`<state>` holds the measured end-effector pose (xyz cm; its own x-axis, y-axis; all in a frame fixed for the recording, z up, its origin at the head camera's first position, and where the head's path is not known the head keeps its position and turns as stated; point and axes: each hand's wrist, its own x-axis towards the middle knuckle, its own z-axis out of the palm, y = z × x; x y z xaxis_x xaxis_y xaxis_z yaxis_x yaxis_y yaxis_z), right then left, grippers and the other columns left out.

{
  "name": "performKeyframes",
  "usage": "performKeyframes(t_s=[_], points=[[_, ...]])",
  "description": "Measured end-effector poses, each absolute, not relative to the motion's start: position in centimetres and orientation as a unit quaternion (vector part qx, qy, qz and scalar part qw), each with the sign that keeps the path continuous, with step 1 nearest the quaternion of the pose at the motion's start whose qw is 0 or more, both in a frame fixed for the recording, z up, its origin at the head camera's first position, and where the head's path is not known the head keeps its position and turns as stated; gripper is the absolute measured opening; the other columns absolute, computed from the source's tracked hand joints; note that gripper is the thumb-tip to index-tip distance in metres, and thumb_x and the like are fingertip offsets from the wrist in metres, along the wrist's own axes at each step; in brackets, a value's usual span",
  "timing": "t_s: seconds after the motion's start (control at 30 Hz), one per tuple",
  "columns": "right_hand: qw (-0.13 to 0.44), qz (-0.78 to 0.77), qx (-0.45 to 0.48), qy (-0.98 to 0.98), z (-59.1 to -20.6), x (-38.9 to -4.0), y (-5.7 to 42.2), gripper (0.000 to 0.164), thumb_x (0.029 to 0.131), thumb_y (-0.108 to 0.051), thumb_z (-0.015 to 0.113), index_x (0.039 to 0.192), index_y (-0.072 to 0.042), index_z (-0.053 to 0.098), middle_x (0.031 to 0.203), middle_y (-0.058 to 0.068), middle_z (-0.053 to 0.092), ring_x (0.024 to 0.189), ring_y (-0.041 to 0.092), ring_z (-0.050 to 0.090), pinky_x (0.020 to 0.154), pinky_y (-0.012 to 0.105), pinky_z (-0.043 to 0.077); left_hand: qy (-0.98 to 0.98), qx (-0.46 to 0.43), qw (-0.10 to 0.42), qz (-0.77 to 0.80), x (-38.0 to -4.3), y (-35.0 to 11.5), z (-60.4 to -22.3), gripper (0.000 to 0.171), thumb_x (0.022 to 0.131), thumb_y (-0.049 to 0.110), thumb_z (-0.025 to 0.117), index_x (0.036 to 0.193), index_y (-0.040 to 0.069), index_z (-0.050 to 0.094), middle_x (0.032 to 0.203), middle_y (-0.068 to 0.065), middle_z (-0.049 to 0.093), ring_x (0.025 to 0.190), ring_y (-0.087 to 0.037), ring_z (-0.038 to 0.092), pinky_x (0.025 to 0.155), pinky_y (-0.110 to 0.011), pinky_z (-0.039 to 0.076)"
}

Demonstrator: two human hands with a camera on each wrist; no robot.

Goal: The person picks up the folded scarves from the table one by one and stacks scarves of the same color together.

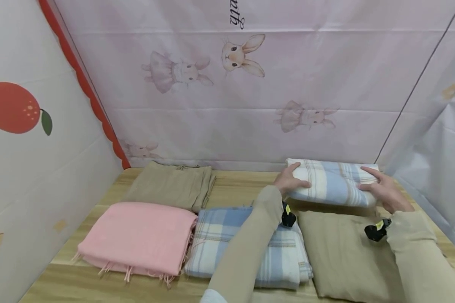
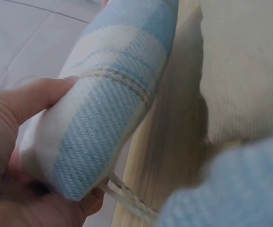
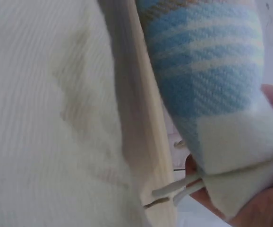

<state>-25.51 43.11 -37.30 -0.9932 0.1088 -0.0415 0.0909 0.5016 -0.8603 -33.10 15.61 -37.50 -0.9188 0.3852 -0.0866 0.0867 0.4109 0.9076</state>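
Your left grip (image 1: 289, 181) and right grip (image 1: 389, 192) clamp a raised plaid blanket (image 1: 331, 182); four cloths (image 1: 138, 237) lie folded, this one seemingly unplaced.

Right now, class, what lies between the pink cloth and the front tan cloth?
In the head view, a folded plaid cloth lies between the pink cloth and the front tan cloth, partly hidden by the left sleeve.

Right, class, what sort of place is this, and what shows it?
Probably a screened-off indoor corner for handling cloth: a wood-grain table, folded textiles such as the pink cloth and the held plaid cloth, and a rabbit-print backdrop behind.
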Motion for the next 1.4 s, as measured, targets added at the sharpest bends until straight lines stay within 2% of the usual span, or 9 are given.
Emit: performKeyframes(t_s=[0.13,0.2,0.33,0.43,0.53,0.8,1.07,1.3,1.4], points=[[0.002,0.496,-0.068,-0.866,-36.9,-25.4,42.8,0.074,0.103,-0.007,0.053,0.159,-0.001,0.005,0.158,0.037,-0.016,0.144,0.059,-0.005,0.114,0.068,0.011,0.827,0.146,0.144,0.523,-33.2,15.4,-37.2,0.08,0.085,0.016,0.084,0.155,0.023,0.045,0.158,-0.005,0.042,0.143,-0.024,0.039,0.112,-0.036,0.036],[0.002,0.493,-0.071,-0.867,-36.7,-25.4,42.6,0.074,0.103,-0.007,0.053,0.16,-0.001,0.006,0.159,0.038,-0.014,0.144,0.06,-0.001,0.113,0.065,0.018,0.823,0.143,0.147,0.529,-33.3,15.3,-36.9,0.08,0.085,0.015,0.084,0.155,0.024,0.046,0.158,-0.004,0.042,0.143,-0.024,0.04,0.112,-0.037,0.037],[0.019,0.486,-0.074,-0.871,-36.5,-25.4,42.2,0.075,0.102,-0.008,0.056,0.159,-0.001,0.009,0.158,0.041,-0.003,0.139,0.056,0.015,0.099,0.037,0.038,0.806,0.137,0.158,0.553,-33.5,15.0,-36.4,0.08,0.086,0.013,0.083,0.155,0.025,0.045,0.159,-0.002,0.04,0.143,-0.024,0.039,0.111,-0.04,0.038],[0.035,0.483,-0.074,-0.872,-36.3,-25.6,41.9,0.075,0.101,-0.01,0.059,0.159,0.001,0.012,0.157,0.042,0.005,0.135,0.052,0.023,0.08,0.017,0.036,0.798,0.139,0.161,0.564,-33.5,14.6,-35.9,0.08,0.086,0.012,0.082,0.155,0.024,0.045,0.16,-0.002,0.039,0.144,-0.025,0.038,0.111,-0.04,0.038],[0.039,0.484,-0.073,-0.871,-35.9,-25.7,41.6,0.075,0.1,-0.011,0.06,0.159,0.001,0.014,0.157,0.042,0.007,0.132,0.05,0.027,0.072,0.012,0.039,0.797,0.139,0.157,0.566,-33.6,14.3,-35.6,0.08,0.086,0.011,0.082,0.155,0.023,0.045,0.159,-0.004,0.039,0.144,-0.024,0.038,0.111,-0.039,0.038],[0.04,0.493,-0.073,-0.866,-35.3,-25.1,40.7,0.075,0.1,-0.01,0.061,0.159,0.001,0.015,0.154,0.042,0.014,0.11,0.03,0.04,0.069,0.018,0.048,0.804,0.141,0.155,0.557,-33.5,13.5,-35.2,0.081,0.085,0.014,0.083,0.155,0.026,0.045,0.159,-0.002,0.04,0.143,-0.023,0.039,0.111,-0.038,0.037],[0.025,0.493,-0.068,-0.867,-35.5,-24.3,40.5,0.076,0.101,-0.017,0.062,0.159,-0.001,0.015,0.157,0.041,0.008,0.109,0.03,0.041,0.066,0.023,0.052,0.807,0.16,0.154,0.547,-33.4,12.7,-35.1,0.08,0.085,0.015,0.083,0.155,0.021,0.046,0.158,-0.004,0.041,0.144,-0.024,0.038,0.111,-0.039,0.037],[0.041,0.517,-0.067,-0.852,-35.9,-24.3,39.6,0.076,0.1,-0.018,0.064,0.16,-0.003,0.02,0.154,0.038,0.018,0.094,0.005,0.048,0.065,0.024,0.053,0.818,0.171,0.149,0.529,-33.3,11.5,-34.7,0.08,0.085,0.017,0.083,0.155,0.023,0.045,0.159,-0.004,0.041,0.143,-0.025,0.039,0.111,-0.039,0.037],[0.043,0.514,-0.065,-0.854,-35.7,-24.3,39.3,0.076,0.101,-0.018,0.064,0.16,-0.002,0.019,0.152,0.039,0.02,0.087,0.002,0.05,0.061,0.025,0.053,0.816,0.174,0.147,0.532,-33.2,11.1,-34.5,0.08,0.085,0.017,0.083,0.155,0.024,0.045,0.159,-0.004,0.039,0.144,-0.025,0.038,0.111,-0.041,0.037]])
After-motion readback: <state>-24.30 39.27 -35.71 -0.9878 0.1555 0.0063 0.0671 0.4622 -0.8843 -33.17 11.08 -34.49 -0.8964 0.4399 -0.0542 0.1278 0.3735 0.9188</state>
